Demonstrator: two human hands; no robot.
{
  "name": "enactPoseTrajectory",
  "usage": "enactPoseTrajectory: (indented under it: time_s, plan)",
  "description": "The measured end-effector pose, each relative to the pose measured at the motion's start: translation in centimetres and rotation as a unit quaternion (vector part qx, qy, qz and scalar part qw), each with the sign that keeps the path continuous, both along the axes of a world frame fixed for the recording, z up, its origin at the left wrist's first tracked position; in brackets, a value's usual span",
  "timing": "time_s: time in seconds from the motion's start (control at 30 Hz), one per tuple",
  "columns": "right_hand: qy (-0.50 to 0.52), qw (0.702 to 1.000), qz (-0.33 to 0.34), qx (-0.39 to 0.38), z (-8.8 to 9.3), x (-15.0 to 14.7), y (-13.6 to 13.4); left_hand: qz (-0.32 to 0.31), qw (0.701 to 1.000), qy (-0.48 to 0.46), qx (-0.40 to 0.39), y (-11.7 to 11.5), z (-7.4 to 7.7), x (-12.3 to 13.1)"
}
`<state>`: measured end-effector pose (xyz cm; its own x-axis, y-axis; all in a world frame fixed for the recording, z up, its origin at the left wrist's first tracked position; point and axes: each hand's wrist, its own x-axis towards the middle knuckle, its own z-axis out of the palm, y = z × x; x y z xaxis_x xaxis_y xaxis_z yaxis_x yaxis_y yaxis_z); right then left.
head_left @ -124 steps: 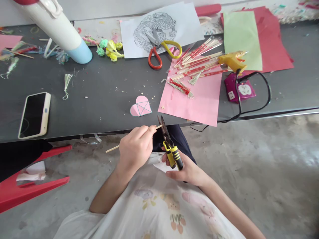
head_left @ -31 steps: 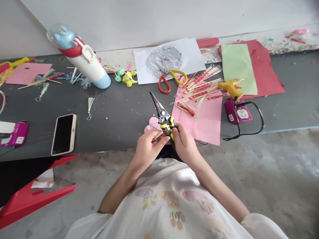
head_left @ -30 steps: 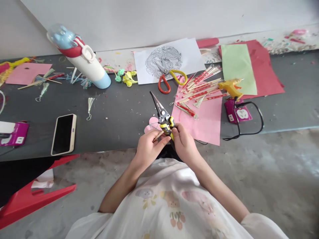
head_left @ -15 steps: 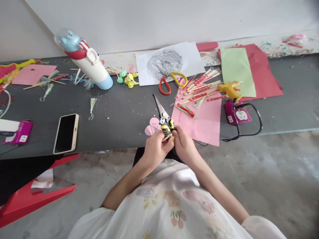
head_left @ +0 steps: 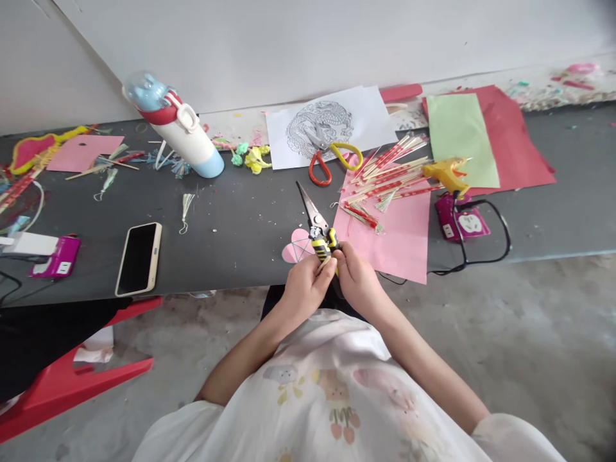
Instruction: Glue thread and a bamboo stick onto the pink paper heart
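Observation:
Both hands close around the black and yellow handles of a pair of snips [head_left: 318, 230] at the table's front edge. The blades point away from me and up to the left. My left hand [head_left: 307, 284] wraps the left handle, its thumb across the grip. My right hand [head_left: 355, 274] holds the other handle, partly hidden below. Just left of the snips a pink paper petal shape [head_left: 294, 249] with dark lines lies on the table. To the right, a pink sheet [head_left: 402, 240] carries a pile of red-patterned sticks [head_left: 385, 173] and pale tassels.
Orange-and-yellow-handled scissors [head_left: 321, 168] lie on a dragon drawing [head_left: 289, 115]. A yellow glue gun [head_left: 447, 174] with a black cable sits right, by green paper [head_left: 459, 128]. A phone [head_left: 139, 260], a bottle [head_left: 192, 144] and a purple box [head_left: 67, 253] stand left, above a red stool [head_left: 91, 385].
The view has shifted slightly, so the tabletop things appear a little farther right. Both hands keep their hold on the snips, with hardly any movement.

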<state>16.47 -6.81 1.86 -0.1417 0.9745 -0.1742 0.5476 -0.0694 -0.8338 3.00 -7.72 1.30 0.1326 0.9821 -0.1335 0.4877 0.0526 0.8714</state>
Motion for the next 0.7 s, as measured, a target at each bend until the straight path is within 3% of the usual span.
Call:
enactPoseTrajectory:
  time_s: [0.27, 0.7]
  plan:
    - [0.004, 1.000, 0.020, -0.008, -0.7, 0.3, -0.3, 0.005, 0.998, 0.052, 0.026, -0.1, -0.6, 0.8]
    - [-0.013, 0.999, 0.050, -0.003, -0.3, 1.3, -0.5, -0.022, 0.999, 0.038, 0.003, -0.6, 0.1, 0.7]
